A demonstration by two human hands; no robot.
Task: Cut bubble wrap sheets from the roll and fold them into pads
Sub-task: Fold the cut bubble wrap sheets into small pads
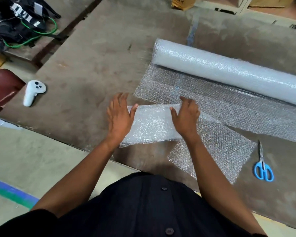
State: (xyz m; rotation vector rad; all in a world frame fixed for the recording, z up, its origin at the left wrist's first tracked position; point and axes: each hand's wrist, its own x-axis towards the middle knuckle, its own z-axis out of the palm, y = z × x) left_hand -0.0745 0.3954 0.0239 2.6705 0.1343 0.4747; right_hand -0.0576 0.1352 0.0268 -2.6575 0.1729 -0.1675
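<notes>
Far left, a dark red seat [3,88] stands beside the table [85,65], with a black bag [15,19] and green cord [41,32] beyond it. A white controller [33,94] lies on the table's left part, handle toward the near edge. At centre, the folded pad [150,125] lies flat near the table's front edge, its long axis running left to right, slightly tilted. The left hand [119,115] rests on the pad's left end, fingers straight and spread, palm down. The right hand [186,115] presses the pad's right end, fingers extended and a little bent at the far edge, gripping nothing. A single-layer sheet [217,149] extends from under the pad toward the near right. Behind, the roll [229,72] lies with its long axis running from far left to near right, its unrolled web [246,108] spread toward the person. At right, blue-handled scissors [263,163] lie closed, tips pointing away.
</notes>
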